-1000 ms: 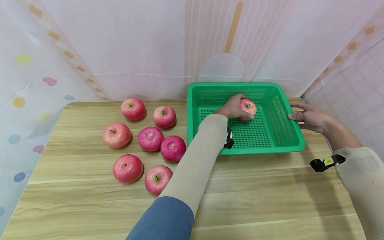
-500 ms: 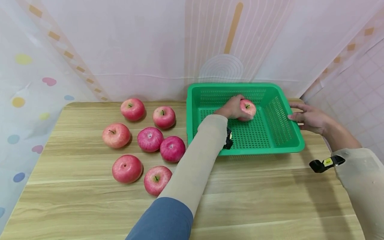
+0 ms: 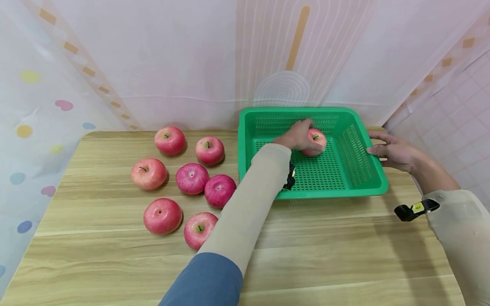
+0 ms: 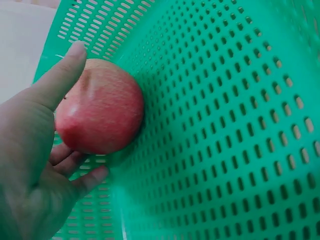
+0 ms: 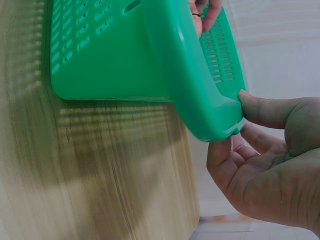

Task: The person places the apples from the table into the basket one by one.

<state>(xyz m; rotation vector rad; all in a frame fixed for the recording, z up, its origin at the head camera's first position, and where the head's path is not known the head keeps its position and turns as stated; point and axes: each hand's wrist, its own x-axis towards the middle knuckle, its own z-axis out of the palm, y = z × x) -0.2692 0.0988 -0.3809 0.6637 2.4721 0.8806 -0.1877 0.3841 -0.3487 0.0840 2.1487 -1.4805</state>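
gripping a round pink-red apple [image 3: 316, 140], stem up

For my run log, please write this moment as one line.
left hand: holds red apple in green perforated plastic basket | right hand: thumb on basket's right rim | wooden table: seven red apples

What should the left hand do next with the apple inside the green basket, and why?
Probably release it and withdraw: the left hand holds the apple low on the basket floor, and the right hand steadies the rim.
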